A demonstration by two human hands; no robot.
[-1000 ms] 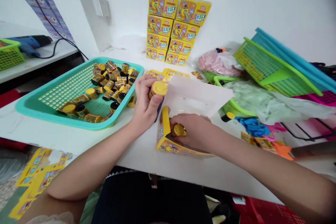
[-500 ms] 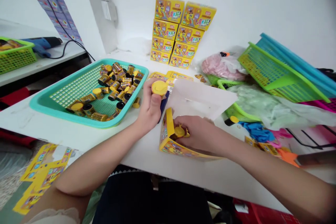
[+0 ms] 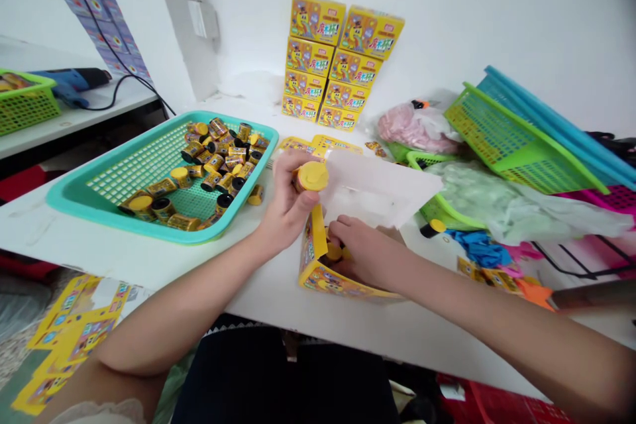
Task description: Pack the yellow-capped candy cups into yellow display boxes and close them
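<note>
My left hand is closed round a small canister with a yellow lid, held just above the box's left end. An open yellow printed box stands before me with its white-lined flap folded back. My right hand reaches into it, fingers bent round a yellow-lidded canister; the fingertips are partly hidden by the box wall. To the left, a turquoise basket contains several loose canisters with yellow or black ends. One more canister lies on the table beside this basket.
Closed yellow boxes are stacked in two columns by the wall. Flat printed cards lie behind the open box. Green and blue baskets, a plastic bag and a black canister with a yellow lid crowd the right side.
My left hand has moved right and slightly down with its canister, closer to the box. My right hand sits a little further down among the canisters inside. The view has shifted slightly.
</note>
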